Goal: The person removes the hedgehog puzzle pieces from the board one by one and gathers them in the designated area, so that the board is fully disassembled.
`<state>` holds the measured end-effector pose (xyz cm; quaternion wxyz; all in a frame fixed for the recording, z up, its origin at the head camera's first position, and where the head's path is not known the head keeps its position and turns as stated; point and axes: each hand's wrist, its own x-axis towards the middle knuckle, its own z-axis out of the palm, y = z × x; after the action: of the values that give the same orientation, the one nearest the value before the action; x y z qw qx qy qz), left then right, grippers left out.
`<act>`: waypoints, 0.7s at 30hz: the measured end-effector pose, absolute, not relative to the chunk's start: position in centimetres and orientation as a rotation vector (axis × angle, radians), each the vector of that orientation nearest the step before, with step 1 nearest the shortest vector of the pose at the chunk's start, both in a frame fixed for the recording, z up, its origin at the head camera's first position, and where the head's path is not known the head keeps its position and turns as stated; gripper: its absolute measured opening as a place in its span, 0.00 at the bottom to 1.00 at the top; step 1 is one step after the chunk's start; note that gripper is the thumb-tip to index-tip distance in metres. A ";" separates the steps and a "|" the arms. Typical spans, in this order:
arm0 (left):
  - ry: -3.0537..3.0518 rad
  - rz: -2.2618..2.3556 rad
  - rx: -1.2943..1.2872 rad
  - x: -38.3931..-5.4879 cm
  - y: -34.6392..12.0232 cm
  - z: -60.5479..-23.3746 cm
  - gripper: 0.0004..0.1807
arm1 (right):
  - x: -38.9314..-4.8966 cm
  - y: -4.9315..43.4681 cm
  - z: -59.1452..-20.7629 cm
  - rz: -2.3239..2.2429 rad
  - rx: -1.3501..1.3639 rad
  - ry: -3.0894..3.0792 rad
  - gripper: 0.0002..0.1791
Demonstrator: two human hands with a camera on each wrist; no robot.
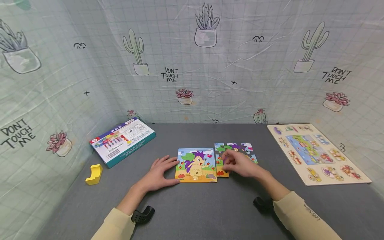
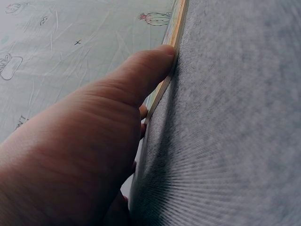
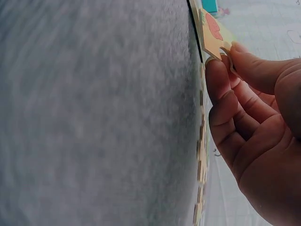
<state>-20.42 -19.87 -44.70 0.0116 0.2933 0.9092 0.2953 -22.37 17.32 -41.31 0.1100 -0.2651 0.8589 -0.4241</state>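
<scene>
A square hedgehog puzzle board (image 1: pixel 196 165) lies flat on the grey table. Along its left edge rests my left hand (image 1: pixel 162 173), fingers spread and thumb at the lower corner; the left wrist view shows the thumb (image 2: pixel 150 66) against the board's side. My right hand (image 1: pixel 241 164) pinches a puzzle piece (image 3: pixel 214 33) with a red shape on orange between thumb and fingertips. In the right wrist view the piece is tilted. More puzzle pieces (image 1: pixel 246 147) lie flat right of the board, some hidden behind the right hand.
At the back left lies a box (image 1: pixel 123 141) with a teal side. A yellow curved block (image 1: pixel 94 174) sits in front of it. On the right is a large wooden board with vehicle pictures (image 1: pixel 319 155). A printed curtain (image 1: pixel 192 66) hangs behind the table.
</scene>
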 end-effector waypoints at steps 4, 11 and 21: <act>2.838 0.917 0.914 -20.4 -19.9 -44.7 0.40 | -22.5 17.7 -41.3 -1.223 -0.763 2.515 0.13; 2.838 0.916 0.909 -20.4 -19.9 -44.8 0.40 | -22.4 17.7 -41.3 -1.140 -0.720 2.557 0.13; 2.845 0.908 0.905 -20.4 -19.9 -44.7 0.40 | -22.5 17.4 -41.4 -1.011 -0.739 2.667 0.11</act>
<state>-20.38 -19.86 -44.73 0.0107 0.2900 0.9117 0.2909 -22.50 17.44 -41.41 0.0975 -0.2497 0.9008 -0.3416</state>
